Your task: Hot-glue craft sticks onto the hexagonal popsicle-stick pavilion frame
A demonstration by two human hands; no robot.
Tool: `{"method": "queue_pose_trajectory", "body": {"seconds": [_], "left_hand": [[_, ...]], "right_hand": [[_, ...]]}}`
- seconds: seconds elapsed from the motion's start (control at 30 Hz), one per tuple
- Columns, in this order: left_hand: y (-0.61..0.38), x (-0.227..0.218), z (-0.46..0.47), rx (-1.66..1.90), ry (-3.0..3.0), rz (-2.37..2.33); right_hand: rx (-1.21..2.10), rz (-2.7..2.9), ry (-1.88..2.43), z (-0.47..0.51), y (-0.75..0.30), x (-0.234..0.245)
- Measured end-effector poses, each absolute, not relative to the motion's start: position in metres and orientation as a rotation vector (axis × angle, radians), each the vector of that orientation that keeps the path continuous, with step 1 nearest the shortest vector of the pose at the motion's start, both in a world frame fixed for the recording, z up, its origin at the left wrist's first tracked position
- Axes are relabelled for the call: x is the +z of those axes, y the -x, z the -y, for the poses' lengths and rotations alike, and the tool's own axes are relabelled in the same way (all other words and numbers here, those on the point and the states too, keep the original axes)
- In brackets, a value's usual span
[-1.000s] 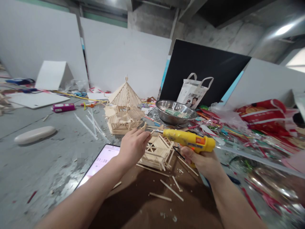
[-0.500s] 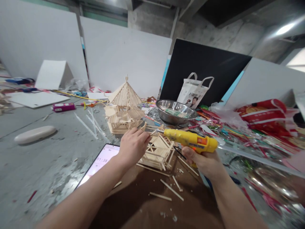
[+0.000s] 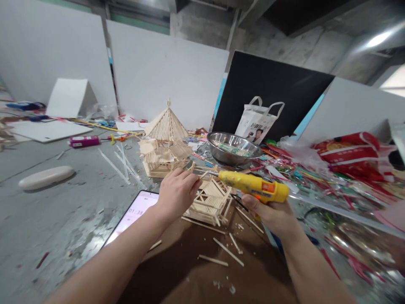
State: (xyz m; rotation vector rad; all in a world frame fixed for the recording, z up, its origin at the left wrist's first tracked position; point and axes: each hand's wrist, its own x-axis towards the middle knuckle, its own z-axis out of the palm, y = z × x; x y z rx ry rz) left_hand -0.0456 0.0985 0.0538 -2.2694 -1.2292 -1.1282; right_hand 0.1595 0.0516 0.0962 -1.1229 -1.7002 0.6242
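Observation:
My right hand [image 3: 268, 213] is wrapped round the grip of a yellow hot glue gun [image 3: 253, 184], whose nozzle points left. My left hand [image 3: 179, 194] is closed, fingertips pinching a thin wooden stick [image 3: 204, 174] close to the nozzle tip. Whether nozzle and stick touch, I cannot tell. Just below and behind the fingers is a small framework of wooden sticks [image 3: 210, 200], partly hidden by my left hand. Beyond it stands a stick-built pavilion [image 3: 166, 143] with a pointed roof. Several loose sticks [image 3: 228, 252] lie on the brown surface in front.
A phone [image 3: 131, 217] showing a timer lies beside my left forearm. Clear glue sticks [image 3: 125, 166] and a white oblong case [image 3: 47, 177] are on the floor at left. A steel bowl [image 3: 234, 148] holds thin sticks. Scraps and a red bag [image 3: 354, 154] clutter the right side.
Both hands stay almost where they were. The glue gun's nozzle has dipped very slightly relative to the stick in my left fingers.

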Motion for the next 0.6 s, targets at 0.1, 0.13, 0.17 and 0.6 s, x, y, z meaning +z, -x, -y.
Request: {"method": "queue_pose_trajectory", "body": {"seconds": [0.1,0.13,0.17,0.6], "left_hand": [[0.045,0.055,-0.098,-1.12,2.272,1.231],[0.045,0.055,-0.097,-1.122,2.271,1.231],[0.045,0.055,-0.097,-1.124,2.27,1.232],[0.045,0.056,-0.097,-1.085,2.246,1.275]], "right_hand": [[0.617,1.706,1.133,-0.051,-0.159,0.096],[0.61,1.704,1.137,-0.05,-0.159,0.096],[0.602,1.701,1.138,-0.05,-0.159,0.096],[0.588,1.744,1.143,-0.054,-0.168,0.082]]}}
